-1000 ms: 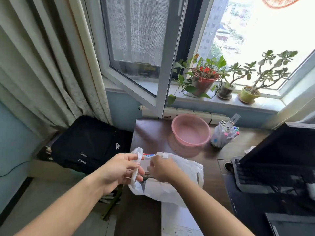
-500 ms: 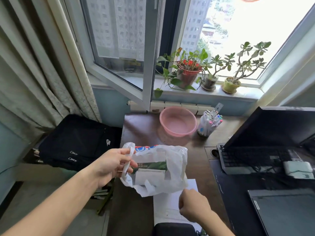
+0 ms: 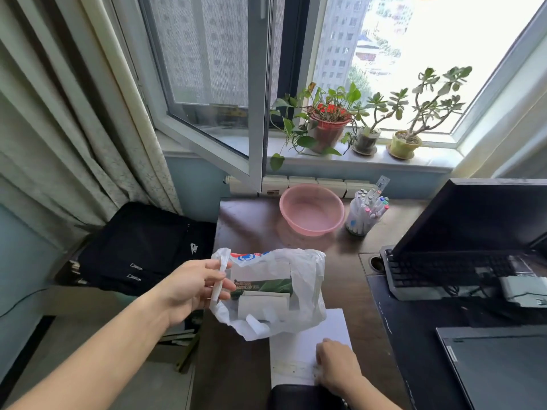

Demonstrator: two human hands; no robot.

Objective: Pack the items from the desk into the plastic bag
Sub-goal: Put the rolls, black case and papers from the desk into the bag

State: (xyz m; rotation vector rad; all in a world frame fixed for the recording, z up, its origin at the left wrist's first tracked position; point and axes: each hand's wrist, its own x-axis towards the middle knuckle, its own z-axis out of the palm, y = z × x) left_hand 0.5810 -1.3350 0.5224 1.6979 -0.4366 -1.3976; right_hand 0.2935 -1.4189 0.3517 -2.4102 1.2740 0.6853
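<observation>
The left hand pinches one handle of the thin white plastic bag, holding it above the dark wooden desk; a green-labelled pack shows through it. The right hand rests, fingers curled, on a clear plastic ruler lying on white paper; its grip I cannot make out.

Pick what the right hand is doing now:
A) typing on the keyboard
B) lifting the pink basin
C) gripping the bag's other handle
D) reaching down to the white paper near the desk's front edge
D: the right hand rests low on the white paper, while the left hand alone holds the plastic bag.
</observation>
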